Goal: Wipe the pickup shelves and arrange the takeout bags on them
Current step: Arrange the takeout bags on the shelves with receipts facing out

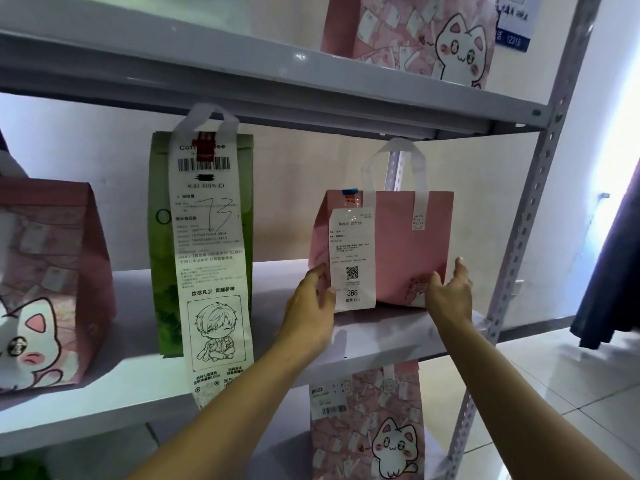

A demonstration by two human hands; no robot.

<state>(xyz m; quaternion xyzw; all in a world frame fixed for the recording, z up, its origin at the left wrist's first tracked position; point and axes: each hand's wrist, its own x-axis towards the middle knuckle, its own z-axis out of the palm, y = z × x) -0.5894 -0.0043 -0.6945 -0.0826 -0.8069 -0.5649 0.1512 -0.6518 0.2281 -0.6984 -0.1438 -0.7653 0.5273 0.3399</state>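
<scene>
**Pink paper bag squared up on the middle shelf**

Pink paper is what we have between our palms: the small pink takeout bag (391, 247) stands upright on the middle shelf (381, 337), near its right end and close to the front edge. Our left hand (311, 306) lies against the bag's lower left side, fingers nearly straight and reaching up along the corner, the thumb towards the front by the hanging receipt (351, 259). Our right hand (450, 292) cups the lower right corner, fingers loosely spread and pressed to the side panel. Neither hand is curled round anything; both are flat-ish and open, bracing the bag from two sides.

We judge the bag light and fairly stiff, with creased walls that would dent under a hard squeeze. If a drink sits inside, which we cannot see, the weight lies low and tipping is the risk. Holding it low on both sides, as now, seems the safest way to slide or turn it; the white handles (394, 168) suit lifting only. The receipt is taped at its top alone and could tear if dragged.

To the left stands a tall green bag (162, 254) with a long receipt, well apart, and a cat-print bag (52, 289) beyond it.
</scene>
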